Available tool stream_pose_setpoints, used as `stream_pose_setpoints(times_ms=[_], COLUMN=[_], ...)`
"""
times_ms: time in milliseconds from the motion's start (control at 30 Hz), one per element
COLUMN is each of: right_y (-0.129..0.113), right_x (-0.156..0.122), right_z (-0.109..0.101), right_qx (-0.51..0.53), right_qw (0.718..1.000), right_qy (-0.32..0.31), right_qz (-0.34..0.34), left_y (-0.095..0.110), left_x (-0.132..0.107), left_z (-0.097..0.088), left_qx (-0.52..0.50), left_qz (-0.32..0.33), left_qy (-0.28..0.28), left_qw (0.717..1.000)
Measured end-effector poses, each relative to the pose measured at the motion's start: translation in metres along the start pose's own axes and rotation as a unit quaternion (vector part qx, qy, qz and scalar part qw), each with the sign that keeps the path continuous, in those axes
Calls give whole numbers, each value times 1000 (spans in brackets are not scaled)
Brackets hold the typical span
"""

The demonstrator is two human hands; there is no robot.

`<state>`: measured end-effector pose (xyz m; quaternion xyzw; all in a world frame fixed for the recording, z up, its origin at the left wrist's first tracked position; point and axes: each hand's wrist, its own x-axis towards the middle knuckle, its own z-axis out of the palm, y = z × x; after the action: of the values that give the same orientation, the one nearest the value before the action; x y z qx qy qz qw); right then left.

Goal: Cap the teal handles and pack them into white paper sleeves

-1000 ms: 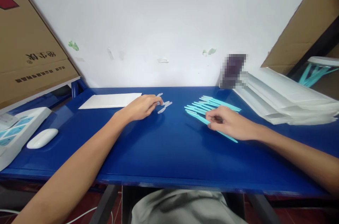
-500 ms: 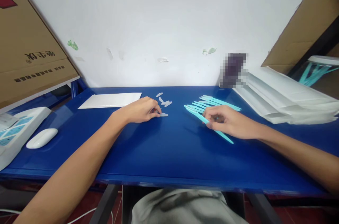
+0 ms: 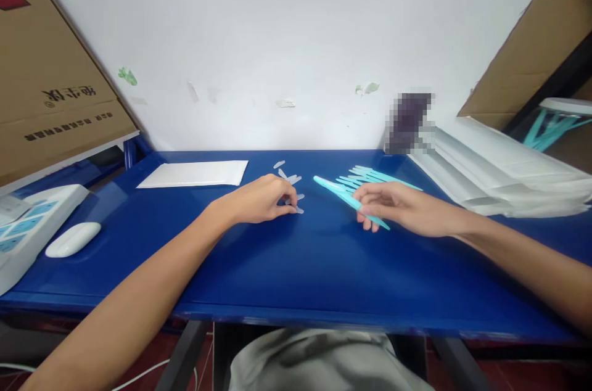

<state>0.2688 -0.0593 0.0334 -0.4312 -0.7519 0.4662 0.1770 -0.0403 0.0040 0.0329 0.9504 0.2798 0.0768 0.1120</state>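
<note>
My left hand [image 3: 271, 198] is closed in a pinch at a small translucent plastic cap [image 3: 300, 210], whose end shows beyond the fingertips. Just behind it, several similar pale caps [image 3: 291, 179] lie loosely on the blue table. My right hand [image 3: 386, 206] is closed on a slim teal plastic stick [image 3: 340, 189]. It is tilted, its far end pointing left toward the caps and its near end showing below my thumb. Several more teal sticks [image 3: 370, 175] lie side by side behind this hand, partly hidden by it.
At the back left lies a flat white packet [image 3: 194, 173]. A white oval case [image 3: 73, 240] and a power strip [image 3: 39, 218] sit at the left. White padded envelopes [image 3: 509, 181] are stacked at the right, beside a clear container of teal sticks [image 3: 550, 129]. A cardboard box [image 3: 55, 70] stands left.
My left hand has moved right and slightly nearer, to the cap now at its fingertips. My right hand has lifted the teal stick, shifting it to the left, and its fingers have changed position.
</note>
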Motion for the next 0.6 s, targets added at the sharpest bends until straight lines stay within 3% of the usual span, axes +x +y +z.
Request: stream_pose_setpoints(times_ms=[167,367,467,600], right_y=[-1,5,8,7], right_x=[-1,0,0,0], right_z=[3,7,6,6], right_qx=[-157,-309,-387,-412], right_qw=[984,947,918,908], right_qy=[85,79,77,64], right_qz=[8,-49,-23,-48], left_y=[6,5,5,6], left_x=[3,6,8,10], left_z=[6,15,17,19], left_qx=[25,-26,-36,-34], left_qz=[11,7,10,26], left_qy=[5,51,45,49], left_qw=[1000,998,998,998])
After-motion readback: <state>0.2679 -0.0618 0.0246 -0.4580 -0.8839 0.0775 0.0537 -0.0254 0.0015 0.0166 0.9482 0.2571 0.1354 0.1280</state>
